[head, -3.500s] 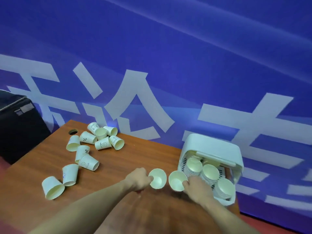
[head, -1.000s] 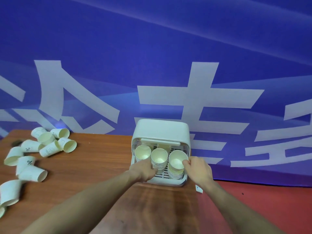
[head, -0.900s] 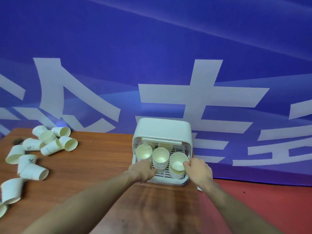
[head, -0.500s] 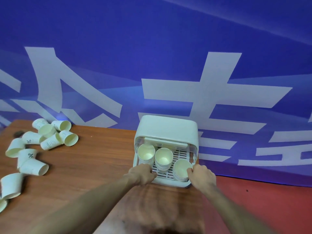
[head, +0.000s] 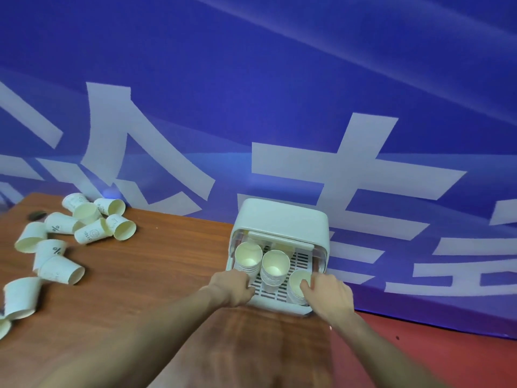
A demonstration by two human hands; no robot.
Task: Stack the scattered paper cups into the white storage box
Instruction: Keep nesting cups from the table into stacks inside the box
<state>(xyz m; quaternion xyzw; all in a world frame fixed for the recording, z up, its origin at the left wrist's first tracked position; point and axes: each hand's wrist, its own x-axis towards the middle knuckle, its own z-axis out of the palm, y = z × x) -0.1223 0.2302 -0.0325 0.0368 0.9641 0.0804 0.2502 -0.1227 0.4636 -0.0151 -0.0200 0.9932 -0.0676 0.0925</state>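
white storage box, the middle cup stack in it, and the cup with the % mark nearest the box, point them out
white storage box [head: 282, 217], head view, on its top.
middle cup stack [head: 275, 266], head view, inside the top cup.
% cup [head: 57, 224], head view, on its side wall.

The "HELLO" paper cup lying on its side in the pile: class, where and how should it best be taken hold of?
Grip the HELLO cup round its side wall near the middle, coming from above. It lies on the table, so wall faces up; neighbouring cups crowd its mouth end, probably blocking a rim pinch.

Wooden table, blue banner
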